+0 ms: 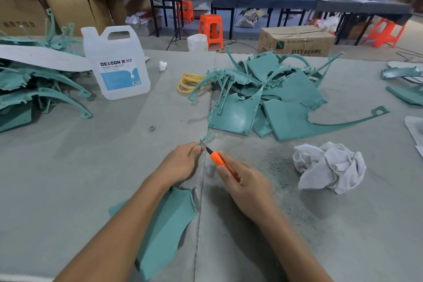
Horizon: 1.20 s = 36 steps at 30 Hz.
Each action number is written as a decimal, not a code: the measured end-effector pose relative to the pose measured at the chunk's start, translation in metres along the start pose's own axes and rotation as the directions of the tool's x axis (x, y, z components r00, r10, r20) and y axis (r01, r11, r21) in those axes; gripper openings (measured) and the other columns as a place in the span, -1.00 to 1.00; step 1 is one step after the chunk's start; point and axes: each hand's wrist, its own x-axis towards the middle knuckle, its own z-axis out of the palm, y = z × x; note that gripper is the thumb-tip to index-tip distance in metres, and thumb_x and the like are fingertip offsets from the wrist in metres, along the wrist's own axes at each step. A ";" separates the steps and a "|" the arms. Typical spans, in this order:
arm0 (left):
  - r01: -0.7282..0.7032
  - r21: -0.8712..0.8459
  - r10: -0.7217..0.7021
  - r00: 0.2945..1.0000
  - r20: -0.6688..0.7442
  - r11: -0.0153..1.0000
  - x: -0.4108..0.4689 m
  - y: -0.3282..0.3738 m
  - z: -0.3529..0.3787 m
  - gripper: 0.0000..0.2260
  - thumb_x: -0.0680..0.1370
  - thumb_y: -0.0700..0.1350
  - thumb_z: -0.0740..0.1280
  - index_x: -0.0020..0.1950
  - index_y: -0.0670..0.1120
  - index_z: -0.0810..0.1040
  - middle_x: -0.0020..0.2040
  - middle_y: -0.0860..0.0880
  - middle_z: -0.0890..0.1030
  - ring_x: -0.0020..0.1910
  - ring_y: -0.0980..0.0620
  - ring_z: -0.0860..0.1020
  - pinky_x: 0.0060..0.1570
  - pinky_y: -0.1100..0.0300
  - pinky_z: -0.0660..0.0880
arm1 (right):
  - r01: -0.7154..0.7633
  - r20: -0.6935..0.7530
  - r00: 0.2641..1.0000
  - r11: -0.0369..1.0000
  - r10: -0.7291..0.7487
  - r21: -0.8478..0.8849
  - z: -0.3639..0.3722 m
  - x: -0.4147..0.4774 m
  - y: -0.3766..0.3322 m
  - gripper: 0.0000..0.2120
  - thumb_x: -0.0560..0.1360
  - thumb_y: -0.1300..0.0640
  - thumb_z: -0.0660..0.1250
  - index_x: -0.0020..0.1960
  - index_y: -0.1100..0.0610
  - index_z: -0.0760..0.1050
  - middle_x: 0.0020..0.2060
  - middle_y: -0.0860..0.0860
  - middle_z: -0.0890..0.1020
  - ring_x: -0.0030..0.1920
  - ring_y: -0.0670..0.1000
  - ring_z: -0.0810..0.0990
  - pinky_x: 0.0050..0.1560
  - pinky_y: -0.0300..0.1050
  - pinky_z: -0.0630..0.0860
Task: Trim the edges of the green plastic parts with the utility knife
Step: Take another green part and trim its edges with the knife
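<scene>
The green plastic part (167, 224) in hand lies lengthwise from the near edge of the table (91, 167) toward its middle. Its broad panel sits under the left forearm, and it narrows to a thin, ragged tip that pokes out just past the left hand (183, 162). That hand's thumb and fingers are curled in and pinch the narrow end. The right hand (245, 183) is wrapped round the orange utility knife (219, 160), whose dark blade end is aimed up and to the left at the pinched tip.

Blade and tip are just beside each other, and the left fingertips (199, 149) are very near the blade too (whether the blade touches plastic is too small to tell). The ragged tip lies on the far side of the left fingers, and the knife comes in from the right, across the part's long axis. A stroke pushed away from the pinching fingers looks the safer line.

A pile of green parts (286, 98) lies toward the far right of the table. Pale shavings (277, 167) and a crumpled cloth (329, 167) lie right of the knife hand.
</scene>
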 end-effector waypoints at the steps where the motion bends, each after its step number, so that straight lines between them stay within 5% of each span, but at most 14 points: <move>1: -0.002 -0.005 0.002 1.000 -0.005 1.000 0.000 0.001 0.000 -0.68 0.73 0.02 0.08 -0.17 0.11 0.49 -0.05 -0.03 0.65 -0.11 0.01 0.54 -0.07 0.09 0.44 | -0.006 0.002 1.000 0.998 0.006 -0.062 0.003 0.000 -0.001 -0.53 0.62 -0.35 0.07 0.52 -0.39 0.22 0.03 -0.17 0.60 0.00 -0.06 0.59 -0.01 -0.02 0.55; 6: 0.009 0.000 -0.009 1.000 -0.004 1.000 0.000 0.003 0.000 -0.67 0.72 0.06 0.07 -0.17 0.06 0.47 -0.17 0.02 0.60 -0.12 -0.04 0.55 -0.06 0.05 0.47 | -0.012 -0.024 1.000 0.988 0.008 -0.156 0.011 0.001 -0.006 -0.49 0.63 -0.37 0.01 0.56 -0.36 0.14 0.10 -0.09 0.57 0.01 0.04 0.62 -0.03 0.02 0.58; 11: 0.025 -0.007 -0.025 1.000 0.015 1.000 0.000 0.001 -0.001 -0.67 0.73 0.03 0.07 0.22 0.00 0.61 0.16 0.01 0.65 0.14 -0.03 0.57 0.22 0.02 0.48 | -0.116 -0.143 0.983 0.993 0.115 0.004 0.011 -0.002 -0.003 -0.48 0.62 -0.36 0.00 0.57 -0.38 0.09 -0.04 -0.09 0.52 -0.13 0.00 0.55 -0.12 -0.01 0.52; 16: 0.024 -0.014 -0.024 1.000 0.002 1.000 0.003 0.000 0.001 -0.72 0.73 0.02 0.08 -0.04 0.09 0.55 0.10 -0.04 0.66 0.05 -0.03 0.56 0.04 0.10 0.44 | -0.015 -0.080 0.997 0.985 0.001 -0.172 0.014 -0.004 -0.006 -0.48 0.63 -0.37 -0.02 0.57 -0.37 0.05 -0.04 -0.12 0.49 -0.16 0.01 0.59 -0.24 -0.08 0.44; 19: 0.031 -0.006 -0.031 0.999 0.008 1.000 0.002 0.001 0.000 -0.69 0.72 0.06 0.07 0.09 0.02 0.59 0.07 0.01 0.66 0.05 -0.01 0.58 0.14 0.05 0.49 | -0.042 -0.065 0.997 0.985 0.032 -0.170 0.015 -0.001 -0.005 -0.47 0.62 -0.39 -0.05 0.57 -0.37 0.03 -0.02 -0.11 0.50 -0.13 0.03 0.60 -0.19 -0.04 0.51; 26: 0.020 0.014 -0.020 1.000 0.004 1.000 0.001 0.002 0.000 -0.67 0.72 0.08 0.06 0.02 0.01 0.57 -0.01 -0.01 0.65 0.01 -0.05 0.59 0.06 0.05 0.50 | -0.039 -0.059 0.998 0.977 0.027 -0.208 0.014 0.000 -0.009 -0.47 0.63 -0.37 -0.07 0.58 -0.34 0.08 0.00 -0.08 0.49 -0.15 0.03 0.57 -0.22 -0.07 0.44; 31: 0.028 0.003 -0.028 1.000 -0.003 1.000 0.001 0.003 -0.001 -0.65 0.73 0.03 0.05 0.23 -0.03 0.60 0.18 -0.03 0.65 0.16 -0.06 0.57 0.23 -0.01 0.48 | -0.132 -0.140 0.982 0.990 0.124 -0.046 0.009 -0.002 -0.007 -0.43 0.59 -0.39 -0.10 0.59 -0.37 0.04 -0.07 -0.05 0.48 -0.17 0.07 0.55 -0.16 0.02 0.51; 36: 0.034 0.013 -0.034 0.999 -0.009 0.999 0.001 0.005 -0.001 -0.66 0.73 0.03 0.05 0.18 -0.03 0.61 0.14 -0.04 0.65 0.11 -0.06 0.58 0.19 0.00 0.49 | -0.036 -0.073 0.997 0.982 0.023 -0.184 0.011 -0.005 -0.008 -0.45 0.61 -0.38 -0.09 0.59 -0.35 0.05 0.00 -0.09 0.49 -0.20 0.05 0.57 -0.26 -0.05 0.45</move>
